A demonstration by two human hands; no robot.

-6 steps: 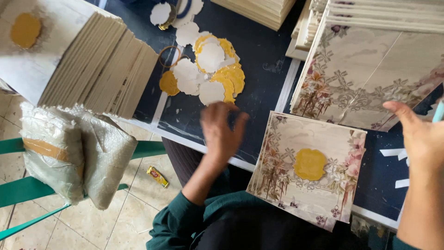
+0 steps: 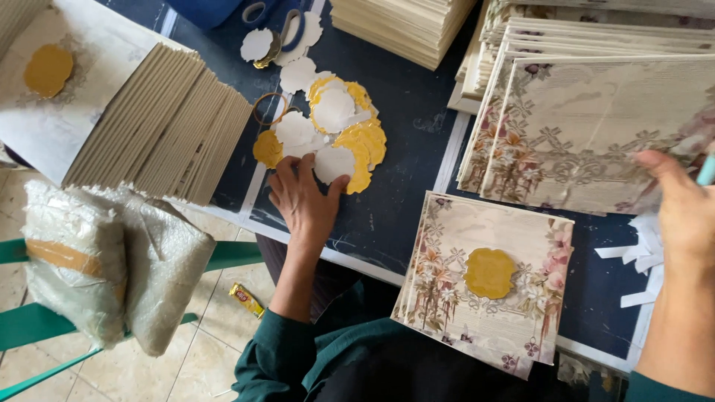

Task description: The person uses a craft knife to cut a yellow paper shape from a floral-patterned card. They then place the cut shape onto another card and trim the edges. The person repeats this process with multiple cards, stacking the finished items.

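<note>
The left hand [image 2: 305,197], fingers spread open, touches the heap of scalloped gold and white paper seals [image 2: 335,130] near the dark table [image 2: 402,171] edge. The right hand [image 2: 681,216], fingers curled, rests on the stacked floral cards [image 2: 596,126].

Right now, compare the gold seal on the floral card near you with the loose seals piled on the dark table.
The gold seal sits alone, stuck flat and gold side up in the middle of the floral card. The loose seals lie overlapping in a heap, many white side up, with the left hand touching their edge. Both share the same scalloped outline and gold colour.
</note>
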